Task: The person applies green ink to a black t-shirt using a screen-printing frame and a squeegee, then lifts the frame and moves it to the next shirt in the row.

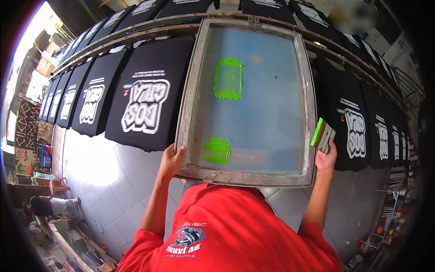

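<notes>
From where I stand, the left hand [171, 159] is curled on the lower left edge of the wooden screen frame [244, 177], thumb showing at the rail and the other fingers mostly hidden. The right hand [326, 156], right of centre, is closed around a squeegee [325, 137] whose edge is coated green; I can't tell whether that hand also touches the frame.

The frame fills the middle of the picture. On its mesh, one green ink patch [216, 152] sits at lower left, and a green-rimmed rectangle [228, 94] higher up. The step looks to me like handling the screen between prints. I'd keep the frame level and square, since the left hand's hold is at one corner, and a twist there could smear wet ink. The squeegee is best tilted so its loaded edge can't drip onto cloth.

Just beyond lie a printed black shirt [156, 56] to the left and another black shirt [337, 86] to the right, both close enough to be brushed. A metal hinge or clip [253, 20] shows at top centre; lining up against the rail [189, 21] there should help placement.
</notes>
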Available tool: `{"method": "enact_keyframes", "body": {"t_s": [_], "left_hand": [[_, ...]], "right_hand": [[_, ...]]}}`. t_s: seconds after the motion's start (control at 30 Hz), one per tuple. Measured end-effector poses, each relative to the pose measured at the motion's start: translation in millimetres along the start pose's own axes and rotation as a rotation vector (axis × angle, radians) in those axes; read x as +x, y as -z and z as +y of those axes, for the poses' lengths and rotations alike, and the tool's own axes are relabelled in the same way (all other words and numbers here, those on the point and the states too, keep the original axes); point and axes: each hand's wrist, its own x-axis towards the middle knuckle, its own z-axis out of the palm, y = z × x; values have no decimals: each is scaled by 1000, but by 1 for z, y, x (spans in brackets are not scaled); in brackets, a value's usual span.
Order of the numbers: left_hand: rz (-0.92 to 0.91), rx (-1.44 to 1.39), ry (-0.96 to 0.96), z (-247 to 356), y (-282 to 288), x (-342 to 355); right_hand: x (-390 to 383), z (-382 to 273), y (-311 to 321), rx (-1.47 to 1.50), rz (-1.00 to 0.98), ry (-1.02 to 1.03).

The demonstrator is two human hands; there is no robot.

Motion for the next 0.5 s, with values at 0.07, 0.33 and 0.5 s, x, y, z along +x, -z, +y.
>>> {"method": "enact_keyframes", "body": {"t_s": [0.07,0.33,0.5], "left_hand": [[-8,-102,-14,-9,35,8],[86,1,-5,-110,300,69],[28,20,94,-172,416,89]], "right_hand": [[4,27,-24,80,-12,3],[-46,229,-245,134,42,-44],[-60,307,-322,203,60,-118]]}}
